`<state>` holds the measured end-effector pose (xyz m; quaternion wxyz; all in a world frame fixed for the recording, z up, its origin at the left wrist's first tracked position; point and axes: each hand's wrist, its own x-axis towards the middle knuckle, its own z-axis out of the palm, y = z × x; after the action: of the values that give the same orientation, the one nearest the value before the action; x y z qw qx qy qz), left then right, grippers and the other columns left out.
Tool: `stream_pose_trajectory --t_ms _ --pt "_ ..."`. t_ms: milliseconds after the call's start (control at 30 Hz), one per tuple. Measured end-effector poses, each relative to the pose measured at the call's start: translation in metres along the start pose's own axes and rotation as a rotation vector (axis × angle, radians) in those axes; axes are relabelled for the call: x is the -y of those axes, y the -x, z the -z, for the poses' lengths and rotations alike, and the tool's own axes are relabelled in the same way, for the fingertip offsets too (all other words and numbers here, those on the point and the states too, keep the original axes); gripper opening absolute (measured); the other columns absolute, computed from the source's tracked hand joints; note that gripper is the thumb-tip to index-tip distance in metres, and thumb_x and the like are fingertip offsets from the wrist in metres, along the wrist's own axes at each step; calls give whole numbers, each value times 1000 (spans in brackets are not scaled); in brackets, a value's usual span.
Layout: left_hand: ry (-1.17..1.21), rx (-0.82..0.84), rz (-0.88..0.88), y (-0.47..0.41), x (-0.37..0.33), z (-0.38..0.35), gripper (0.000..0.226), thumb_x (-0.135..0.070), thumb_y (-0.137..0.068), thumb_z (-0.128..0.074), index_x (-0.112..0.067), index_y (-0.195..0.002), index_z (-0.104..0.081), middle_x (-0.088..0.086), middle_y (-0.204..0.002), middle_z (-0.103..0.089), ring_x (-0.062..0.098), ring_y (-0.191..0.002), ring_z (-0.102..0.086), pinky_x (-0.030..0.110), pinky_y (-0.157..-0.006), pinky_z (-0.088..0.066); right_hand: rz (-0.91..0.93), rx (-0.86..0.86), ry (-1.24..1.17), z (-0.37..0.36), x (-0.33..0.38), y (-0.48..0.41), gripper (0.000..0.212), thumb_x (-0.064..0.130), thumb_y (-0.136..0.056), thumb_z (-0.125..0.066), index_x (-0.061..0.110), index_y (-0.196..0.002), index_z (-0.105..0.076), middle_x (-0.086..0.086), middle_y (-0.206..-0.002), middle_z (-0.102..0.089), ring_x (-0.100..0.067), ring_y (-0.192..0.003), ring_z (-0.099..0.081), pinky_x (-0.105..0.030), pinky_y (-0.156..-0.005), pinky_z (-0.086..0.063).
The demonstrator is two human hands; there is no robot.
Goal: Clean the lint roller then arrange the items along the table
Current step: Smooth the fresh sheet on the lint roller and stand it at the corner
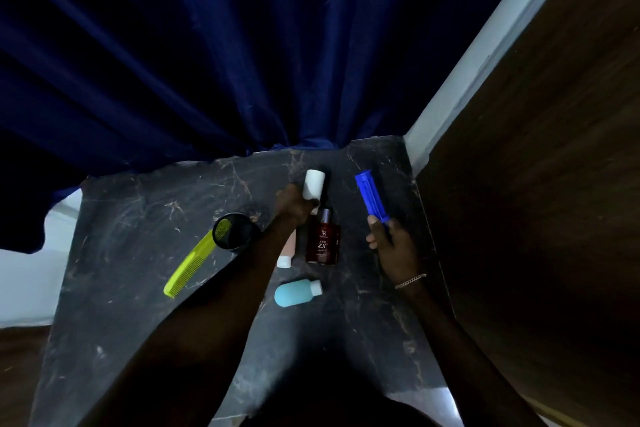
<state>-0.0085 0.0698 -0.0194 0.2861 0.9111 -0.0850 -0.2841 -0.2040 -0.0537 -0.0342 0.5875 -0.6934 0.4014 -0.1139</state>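
Note:
On the dark marble table [138,253] my left hand [294,206] grips the lower end of a white lint roller [313,184], which points away from me. To its right my right hand [389,239] holds the near end of a blue ribbed roller cover [370,196], angled up and to the left. A dark red perfume bottle [323,241] lies between the two hands. Beside it a pink tube with a white cap [286,253] is partly hidden by my left forearm. A light blue bottle [298,292] lies nearer to me.
A black round cup [232,230] lies on its side left of my left arm, with a yellow-green comb [188,265] next to it. A dark blue curtain [207,62] hangs over the table's far edge. A brown wooden panel [536,184] borders the right side.

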Motion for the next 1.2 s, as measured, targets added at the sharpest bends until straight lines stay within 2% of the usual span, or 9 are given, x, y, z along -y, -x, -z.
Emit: stream_pose_trajectory --t_ms 100,167,433,500,600,667,833,1033,1200 --pt "-11 -36 -65 13 -3 10 44 -27 -81 -82 0 -112 -67 21 -111 -73 34 -104 -69 35 -79 -47 7 10 -15 1 5 4 30 44 -95 -60 15 -97 -67 0 -70 -67 -7 -60 -62 -28 -66 -53" --pt "16 -62 -103 27 0 15 37 -23 -78 -84 -7 -107 -68 14 -105 -75 29 -99 -69 26 -74 -41 17 12 -28 3 10 8 28 46 -94 -60 19 -94 -67 2 -68 -66 -3 -58 -60 -24 -63 -51" --pt "92 -151 -294 92 33 40 50 -17 -71 -88 -17 -116 -64 1 -112 -72 19 -101 -66 32 -86 -51 179 68 94 15 31 40 31 48 -93 -61 27 -70 -55 8 -58 -61 4 -51 -57 -8 -55 -42" --pt "65 -208 -343 107 41 46 50 -13 -70 -86 -17 -115 -65 -1 -112 -71 18 -101 -64 31 -83 -48 248 93 151 17 36 51 28 51 -92 -60 37 -69 -54 14 -61 -63 4 -52 -56 -5 -55 -40" --pt "-11 -257 -409 123 52 54 52 -8 -70 -85 -16 -117 -64 1 -114 -68 20 -104 -62 30 -82 -46 348 147 264 21 43 64 18 52 -93 -59 48 -75 -57 28 -65 -61 10 -59 -57 0 -58 -37" --pt "-75 -275 -438 133 60 59 54 -6 -70 -83 -16 -120 -64 3 -117 -66 24 -108 -62 31 -83 -46 396 182 313 23 46 71 20 58 -92 -57 39 -92 -63 34 -70 -60 14 -65 -57 1 -63 -37" --pt "-184 -308 -497 148 71 73 59 -5 -74 -79 -18 -129 -63 2 -123 -62 26 -113 -57 38 -93 -48 467 267 466 25 52 73 39 61 -90 -56 26 -103 -66 8 -76 -70 0 -69 -66 -26 -68 -55" --pt "-187 -330 -530 159 83 86 62 -4 -78 -76 -19 -136 -60 0 -129 -60 26 -116 -54 41 -97 -50 545 386 556 23 75 75 41 55 -93 -57 30 -125 -63 8 -104 -75 11 -91 -65 -10 -83 -51" --pt "-272 -337 -557 159 90 99 62 -6 -79 -74 -22 -137 -59 -3 -131 -59 26 -121 -49 45 -101 -48 586 472 628 23 96 72 35 44 -93 -64 26 -123 -69 6 -111 -76 -5 -103 -69 -27 -91 -53"
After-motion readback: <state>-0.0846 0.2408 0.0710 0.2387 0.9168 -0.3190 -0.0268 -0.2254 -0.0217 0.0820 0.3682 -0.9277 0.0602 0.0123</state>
